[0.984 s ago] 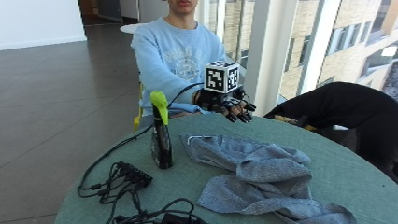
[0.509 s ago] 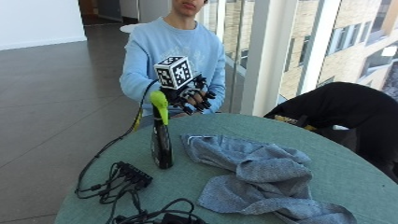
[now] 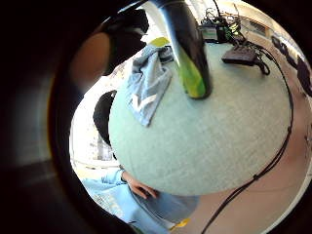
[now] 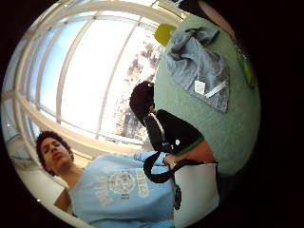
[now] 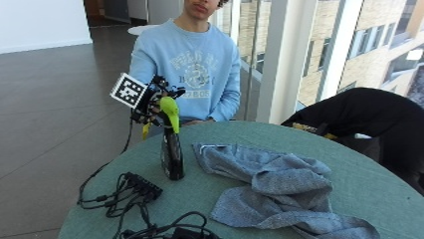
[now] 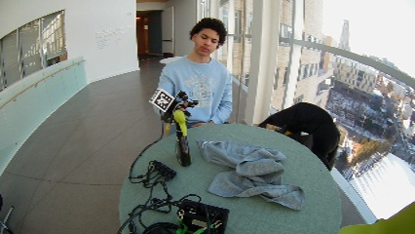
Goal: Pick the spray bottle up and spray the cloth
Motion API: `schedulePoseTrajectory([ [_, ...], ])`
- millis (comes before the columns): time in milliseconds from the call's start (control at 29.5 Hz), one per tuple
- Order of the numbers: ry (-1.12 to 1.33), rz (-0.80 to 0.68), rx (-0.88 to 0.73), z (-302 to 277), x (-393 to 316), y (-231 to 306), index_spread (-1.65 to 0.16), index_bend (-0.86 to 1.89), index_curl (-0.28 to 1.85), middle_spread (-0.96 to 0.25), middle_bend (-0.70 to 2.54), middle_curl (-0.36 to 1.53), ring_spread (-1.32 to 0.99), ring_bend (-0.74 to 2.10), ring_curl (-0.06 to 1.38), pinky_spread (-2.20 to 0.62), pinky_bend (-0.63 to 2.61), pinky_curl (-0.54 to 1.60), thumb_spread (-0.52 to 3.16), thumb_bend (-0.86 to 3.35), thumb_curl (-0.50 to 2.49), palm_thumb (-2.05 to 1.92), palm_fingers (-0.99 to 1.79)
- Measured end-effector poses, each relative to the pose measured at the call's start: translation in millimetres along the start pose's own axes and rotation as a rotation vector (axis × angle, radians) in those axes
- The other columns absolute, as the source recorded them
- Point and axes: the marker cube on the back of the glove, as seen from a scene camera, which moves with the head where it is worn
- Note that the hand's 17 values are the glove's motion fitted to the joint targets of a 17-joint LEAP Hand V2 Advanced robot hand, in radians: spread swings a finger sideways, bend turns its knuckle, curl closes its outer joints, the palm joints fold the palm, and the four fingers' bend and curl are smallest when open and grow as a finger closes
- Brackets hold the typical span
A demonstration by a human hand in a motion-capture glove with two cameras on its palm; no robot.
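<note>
While the gloved right hand (image 5: 154, 102) sits at the green spray head of the spray bottle (image 5: 171, 149), the outside view does not settle whether its fingers have closed round the head or only hang beside it; I cannot tell. The bottle stands upright on the round green table (image 5: 371, 184), toward its left side, with a black power strip (image 5: 140, 185) and cables in front of it. To the right, just beside the bottle and apart from it, the grey cloth (image 5: 271, 186) lies crumpled across the middle of the table. Risk noted: the bottle is tall and narrow-based, so contact high on the head could tip it toward the power strip. A nozzle pointed away from the cloth would wet the table or the strip instead.
</note>
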Motion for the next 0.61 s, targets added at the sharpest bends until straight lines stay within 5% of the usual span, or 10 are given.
schedulePoseTrajectory([
  [272,-0.195,0.113,0.173,-14.6,49.6,-18.6,-0.45,0.15,0.26,-0.06,0.22,0.34,0.01,0.24,0.26,0.25,0.32,0.33,1.08,-0.01,0.29,0.61,0.43],
  [611,-0.249,0.090,0.163,-9.8,68.7,-76.0,-0.43,0.09,0.23,-0.06,0.23,0.35,0.01,0.28,0.28,0.26,0.33,0.35,1.05,-0.02,0.31,0.65,0.41],
])
